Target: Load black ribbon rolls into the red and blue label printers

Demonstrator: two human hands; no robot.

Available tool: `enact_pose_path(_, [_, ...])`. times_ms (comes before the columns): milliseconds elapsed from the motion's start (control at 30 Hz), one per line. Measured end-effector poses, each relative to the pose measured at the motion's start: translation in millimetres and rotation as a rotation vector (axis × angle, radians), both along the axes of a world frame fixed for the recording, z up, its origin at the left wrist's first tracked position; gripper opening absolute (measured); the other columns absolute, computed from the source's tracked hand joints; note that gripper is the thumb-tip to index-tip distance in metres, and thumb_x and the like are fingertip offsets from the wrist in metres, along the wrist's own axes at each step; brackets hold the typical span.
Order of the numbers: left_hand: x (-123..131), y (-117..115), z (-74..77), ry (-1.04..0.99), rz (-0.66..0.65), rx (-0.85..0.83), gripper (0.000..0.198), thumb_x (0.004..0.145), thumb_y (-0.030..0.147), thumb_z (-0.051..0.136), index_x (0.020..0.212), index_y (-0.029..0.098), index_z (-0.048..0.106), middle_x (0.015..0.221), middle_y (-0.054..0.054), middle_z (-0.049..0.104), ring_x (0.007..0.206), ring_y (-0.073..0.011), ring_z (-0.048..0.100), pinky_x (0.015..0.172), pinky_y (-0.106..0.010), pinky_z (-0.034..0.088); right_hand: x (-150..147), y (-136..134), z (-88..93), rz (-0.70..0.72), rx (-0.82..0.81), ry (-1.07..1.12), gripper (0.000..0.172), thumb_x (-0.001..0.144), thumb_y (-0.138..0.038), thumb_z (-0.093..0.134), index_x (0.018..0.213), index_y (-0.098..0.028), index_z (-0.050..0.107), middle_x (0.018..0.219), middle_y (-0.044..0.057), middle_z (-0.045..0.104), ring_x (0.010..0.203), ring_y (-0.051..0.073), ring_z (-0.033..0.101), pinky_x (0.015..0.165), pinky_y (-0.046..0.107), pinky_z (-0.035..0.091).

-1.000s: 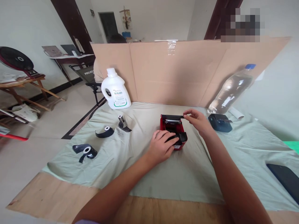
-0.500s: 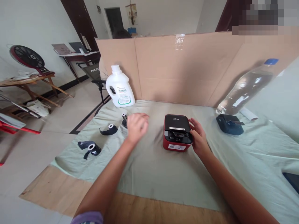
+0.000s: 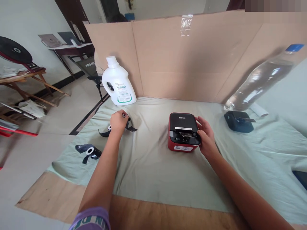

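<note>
My left hand (image 3: 118, 122) is closed around the top of a roll of black strip (image 3: 130, 124), its loose end lying out to the right on the cloth. Partly behind my left wrist is a second black roll (image 3: 103, 132) with a white core. A third black roll (image 3: 94, 154) lies nearer, left of my forearm, its tail curled. A red and black label printer (image 3: 183, 120) stands upright in the middle, lid down, a slot at its front. My right hand (image 3: 206, 135) grips its right side, thumb at the front corner and fingers behind.
A white detergent bottle (image 3: 120, 84) stands at the back left against a cardboard screen (image 3: 168, 57). To the right, a large clear bottle (image 3: 259, 84) leans behind a dark blue device (image 3: 240, 123) and a white roll (image 3: 260, 110). Pale green cloth (image 3: 155, 172) covers the wooden table.
My left hand has moved left and taken hold of the farthest black roll. My right hand stays on the printer. The view has tilted down slightly.
</note>
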State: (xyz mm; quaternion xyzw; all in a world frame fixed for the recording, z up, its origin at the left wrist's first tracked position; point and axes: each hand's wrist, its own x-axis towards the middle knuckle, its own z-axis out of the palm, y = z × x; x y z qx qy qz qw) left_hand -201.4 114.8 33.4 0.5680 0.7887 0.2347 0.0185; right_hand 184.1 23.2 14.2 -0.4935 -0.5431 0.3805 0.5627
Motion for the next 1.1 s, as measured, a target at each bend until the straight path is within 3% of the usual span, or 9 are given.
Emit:
enact_pose_path(167, [-14, -10, 19.3, -0.005, -0.059, 0.043, 0.023, 0.076, 0.022, 0.064, 0.098, 0.023, 0.067, 0.102, -0.008, 0.075, 0.097, -0.0264, 0.068, 0.086, -0.036, 0.051, -1, 0, 1.3, -0.008, -0.018, -0.005, 0.058, 0.084, -0.039, 0.05, 0.14, -0.031, 0.043, 0.152, 0.006, 0.045, 0.138, 0.025, 0.047, 0.105, 0.042, 0.049])
enact_pose_path(367, [-33, -26, 29.2, 0.025, -0.063, -0.207, 0.022, 0.067, 0.017, 0.07, 0.089, 0.022, 0.066, 0.095, -0.007, 0.075, 0.095, -0.0286, 0.068, 0.083, -0.037, 0.052, -1, -2, -1.3, 0.009, -0.04, 0.062, 0.057, 0.082, -0.033, 0.05, 0.138, -0.029, 0.044, 0.15, 0.006, 0.049, 0.137, 0.024, 0.049, 0.098, 0.037, 0.053])
enact_pose_path(433, [-26, -29, 30.9, 0.058, -0.03, -0.245, 0.026, 0.067, 0.022, 0.073, 0.092, 0.022, 0.067, 0.099, -0.008, 0.074, 0.099, -0.0314, 0.068, 0.088, -0.042, 0.051, -2, -2, -2.5, 0.012, -0.052, 0.066, 0.057, 0.082, -0.033, 0.048, 0.139, -0.028, 0.044, 0.148, 0.006, 0.051, 0.134, 0.024, 0.051, 0.094, 0.036, 0.054])
enact_pose_path(533, [5, -33, 35.1, 0.098, -0.002, -0.055, 0.032, 0.073, 0.035, 0.074, 0.1, 0.021, 0.067, 0.111, -0.012, 0.071, 0.11, -0.0355, 0.065, 0.099, -0.052, 0.045, -2, -2, -3.6, 0.008, -0.053, 0.064, 0.057, 0.083, -0.034, 0.048, 0.139, -0.028, 0.044, 0.146, 0.006, 0.053, 0.13, 0.024, 0.054, 0.092, 0.036, 0.054])
enact_pose_path(633, [62, -40, 33.4, -0.243, -0.249, 0.15, 0.031, 0.084, 0.039, 0.063, 0.109, 0.022, 0.065, 0.107, -0.008, 0.072, 0.108, -0.0281, 0.067, 0.098, -0.045, 0.048, -2, -3, -3.2, 0.014, -0.044, 0.053, 0.055, 0.083, -0.033, 0.048, 0.138, -0.029, 0.045, 0.146, 0.005, 0.053, 0.13, 0.023, 0.054, 0.094, 0.036, 0.053])
enact_pose_path(700, [105, -48, 25.7, -0.647, -0.454, 0.113, 0.033, 0.086, 0.037, 0.058, 0.115, 0.022, 0.063, 0.112, -0.008, 0.072, 0.108, -0.0245, 0.067, 0.094, -0.039, 0.052, -2, -3, -2.6, 0.023, -0.036, 0.078, 0.053, 0.083, -0.032, 0.049, 0.136, -0.03, 0.048, 0.145, 0.005, 0.054, 0.129, 0.024, 0.054, 0.096, 0.037, 0.052])
enact_pose_path(767, [142, -57, 15.2, -0.956, -0.569, 0.003, 0.047, 0.082, 0.03, 0.062, 0.128, 0.022, 0.057, 0.132, -0.01, 0.064, 0.122, -0.0248, 0.062, 0.1, -0.038, 0.05, -2, -2, -2.5, 0.03, -0.025, 0.131, 0.051, 0.082, -0.031, 0.051, 0.133, -0.03, 0.051, 0.141, 0.005, 0.057, 0.128, 0.024, 0.054, 0.096, 0.038, 0.052])
enact_pose_path(867, [172, -71, 2.9, -1.231, -0.606, -0.138, 0.053, 0.08, 0.026, 0.063, 0.132, 0.022, 0.056, 0.146, -0.01, 0.054, 0.135, -0.0269, 0.051, 0.109, -0.039, 0.044, -2, -1, -4.3, 0.031, -0.006, 0.191, 0.049, 0.08, -0.029, 0.054, 0.13, -0.031, 0.055, 0.136, 0.004, 0.061, 0.128, 0.025, 0.054, 0.097, 0.04, 0.051])
enact_pose_path(1100, [179, -80, 4.2, -1.41, -0.496, -0.203, 0.045, 0.078, 0.023, 0.061, 0.123, 0.021, 0.062, 0.145, -0.007, 0.055, 0.134, -0.0279, 0.051, 0.11, -0.039, 0.042, -2, 1, -8.9, 0.031, 0.014, 0.218, 0.049, 0.08, -0.026, 0.056, 0.129, -0.032, 0.056, 0.136, 0.002, 0.061, 0.128, 0.024, 0.054, 0.1, 0.041, 0.051])
